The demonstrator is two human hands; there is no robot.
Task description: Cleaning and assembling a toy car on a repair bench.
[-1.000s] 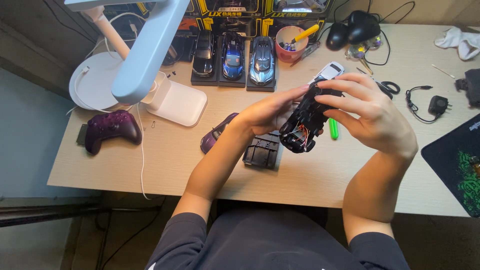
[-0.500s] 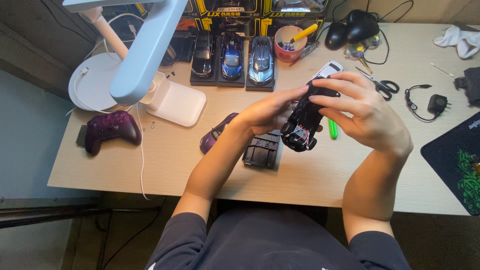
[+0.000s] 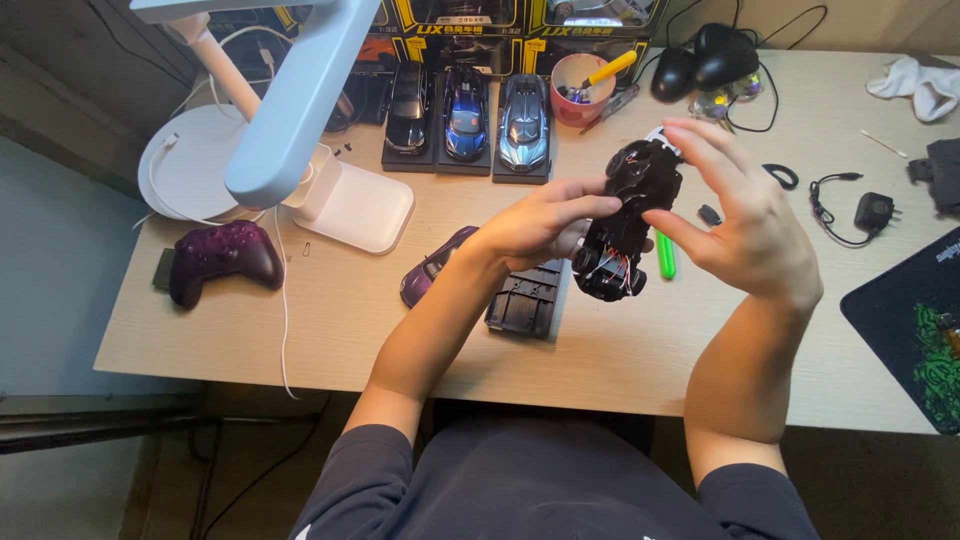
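Black plastic chassis (image 3: 625, 225) is held above the desk (image 3: 620, 370), pinched between left hand (image 3: 535, 225) and right hand (image 3: 745, 225). It looks light, with fragile exposed wiring; the rigid sides seem safest.

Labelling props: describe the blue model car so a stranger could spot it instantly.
Start at the white desk lamp on the desk's left. Just right of its arm, three model cars stand side by side on black bases at the back edge. The blue car is the middle one, between a black car and a silver car.
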